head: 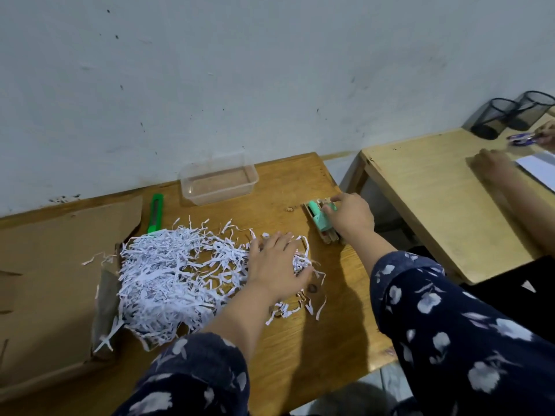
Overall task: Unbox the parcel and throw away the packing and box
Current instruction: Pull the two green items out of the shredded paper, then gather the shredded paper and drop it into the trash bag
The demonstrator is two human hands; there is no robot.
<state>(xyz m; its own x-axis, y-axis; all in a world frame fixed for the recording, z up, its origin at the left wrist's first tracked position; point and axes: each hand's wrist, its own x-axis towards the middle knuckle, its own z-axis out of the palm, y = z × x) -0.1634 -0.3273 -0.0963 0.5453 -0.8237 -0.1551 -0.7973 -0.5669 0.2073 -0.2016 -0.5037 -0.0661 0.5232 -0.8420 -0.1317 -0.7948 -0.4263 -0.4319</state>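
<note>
While the left hand (277,265) lies flat with straight fingers on the shredded paper (177,274) spilling from the opened box (54,265) onto the table (300,340), the right hand (350,216) grips a green toy (319,219) near the far edge, beside a clear tub (219,183) and a green cutter (156,213)

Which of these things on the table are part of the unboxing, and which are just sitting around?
Part of the job:
- box, opened flat
- shredded paper under left hand
- toy truck held by right hand
- green cutter

Lying about:
- clear tub
- mesh cups on the neighbouring table
</note>
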